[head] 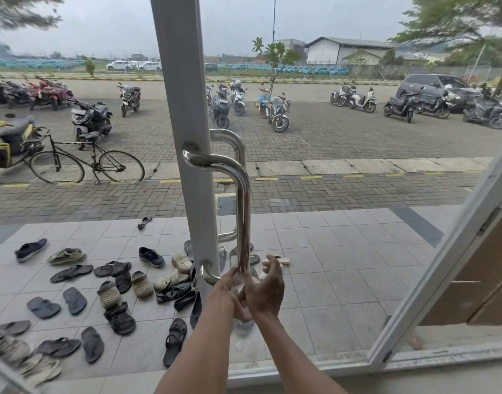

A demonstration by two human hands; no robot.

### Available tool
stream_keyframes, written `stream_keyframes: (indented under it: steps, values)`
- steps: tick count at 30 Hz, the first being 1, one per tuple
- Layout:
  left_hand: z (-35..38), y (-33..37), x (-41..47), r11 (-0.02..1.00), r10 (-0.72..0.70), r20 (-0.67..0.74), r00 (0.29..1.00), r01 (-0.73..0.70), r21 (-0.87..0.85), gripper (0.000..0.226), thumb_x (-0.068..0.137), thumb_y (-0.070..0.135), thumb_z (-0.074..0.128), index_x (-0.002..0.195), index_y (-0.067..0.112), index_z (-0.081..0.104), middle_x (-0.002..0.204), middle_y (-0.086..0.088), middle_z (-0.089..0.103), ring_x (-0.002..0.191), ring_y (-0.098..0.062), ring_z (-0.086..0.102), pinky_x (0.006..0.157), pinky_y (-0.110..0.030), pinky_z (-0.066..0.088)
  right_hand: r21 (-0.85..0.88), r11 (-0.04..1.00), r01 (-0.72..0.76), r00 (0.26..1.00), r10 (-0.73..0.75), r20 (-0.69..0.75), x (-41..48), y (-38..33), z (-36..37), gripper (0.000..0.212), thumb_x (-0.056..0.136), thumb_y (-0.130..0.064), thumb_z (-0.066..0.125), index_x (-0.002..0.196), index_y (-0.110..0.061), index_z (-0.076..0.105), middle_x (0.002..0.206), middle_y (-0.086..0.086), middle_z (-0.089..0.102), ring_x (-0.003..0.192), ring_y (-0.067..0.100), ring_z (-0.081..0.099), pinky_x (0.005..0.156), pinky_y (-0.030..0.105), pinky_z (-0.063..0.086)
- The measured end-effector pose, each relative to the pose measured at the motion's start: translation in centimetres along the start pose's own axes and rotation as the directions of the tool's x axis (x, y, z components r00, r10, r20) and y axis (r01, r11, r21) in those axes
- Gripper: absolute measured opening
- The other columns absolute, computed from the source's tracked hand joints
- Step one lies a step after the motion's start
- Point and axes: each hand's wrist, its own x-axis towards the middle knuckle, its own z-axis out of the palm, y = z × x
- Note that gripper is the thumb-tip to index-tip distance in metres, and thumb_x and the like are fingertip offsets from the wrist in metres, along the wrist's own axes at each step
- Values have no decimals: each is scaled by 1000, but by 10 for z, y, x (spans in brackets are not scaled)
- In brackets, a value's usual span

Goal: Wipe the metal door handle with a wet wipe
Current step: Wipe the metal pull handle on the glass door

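The polished metal door handle (242,200) is a tall U-shaped bar on the white door frame (187,109). Both my hands are at its lower bend. My left hand (225,294) curls round the bottom of the bar with a pale wet wipe (242,281) pressed against the metal. Just right of the bar, my right hand (265,290) has its back to me and its fingers loosely curled upward, gripping nothing that I can see. Most of the wipe is hidden between the hands. A blurry translucent shape (243,327) hangs below my wrists.
A second handle (232,143) shows through the glass on the door's far side. Several sandals and shoes (113,291) lie on the tiled porch outside. A bicycle (85,160) and parked scooters (278,112) stand beyond. An open window frame (443,251) slants at right.
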Motion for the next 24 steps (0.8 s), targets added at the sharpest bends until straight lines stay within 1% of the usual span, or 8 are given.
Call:
stream_keyframes:
  steps: [4,7,13,15,17,19,20,24]
  values:
    - [-5,2,8,995,32,-9,999,-31,92,54,71,57,77,78,4,66,56,-6,65,84,-25,59,106,-58,31,-52,956,-290,940,294,175,-8,20,1,26,81,-32,75,98,-15,66,90,1,73,88,19,70,69,23,50]
    - [-5,5,8,993,37,-1,999,-37,112,63,75,64,70,83,2,67,66,-7,68,92,-25,59,107,-58,27,-82,963,-259,932,271,239,-6,23,6,25,81,-37,77,90,-14,69,88,-2,72,81,13,70,55,7,37]
    - [-14,-1,13,877,440,85,894,-448,171,58,92,46,62,128,1,56,109,-16,67,84,-25,62,83,-41,51,-14,957,-291,929,286,233,1,20,23,41,85,-52,70,85,-12,77,95,0,74,83,19,71,61,23,47]
    - [-13,-3,9,802,574,-134,808,-522,290,66,89,52,64,124,-3,55,119,-21,64,96,-30,64,80,-39,49,29,943,-331,922,317,222,0,20,25,37,85,-50,72,81,-13,75,81,0,73,75,17,68,52,16,40]
    - [-20,-3,10,590,797,-343,497,-518,619,56,92,47,60,119,-1,53,119,-24,62,106,-36,60,84,-41,48,70,931,-358,920,339,194,-2,19,27,30,86,-44,73,80,-14,74,77,1,71,72,15,64,49,12,36]
    - [-41,-4,21,186,981,-145,131,-393,901,40,93,28,55,125,5,54,124,-20,61,114,-35,58,94,-47,47,87,925,-370,920,352,175,-3,18,30,24,87,-38,73,81,-15,74,79,2,71,73,16,63,50,13,35]
    - [-54,-5,27,-17,997,37,67,-285,959,44,91,18,53,134,8,52,134,-16,58,123,-33,55,101,-47,44,84,928,-363,922,345,174,-3,17,31,22,88,-35,73,83,-14,74,81,2,71,75,17,64,52,14,36]
    - [-87,5,45,-529,812,518,268,-35,848,82,83,-4,39,158,13,12,164,0,4,153,-14,4,123,-28,-4,65,956,-286,950,274,149,-2,10,34,23,92,-30,68,94,-8,75,104,5,72,85,21,68,66,19,50]
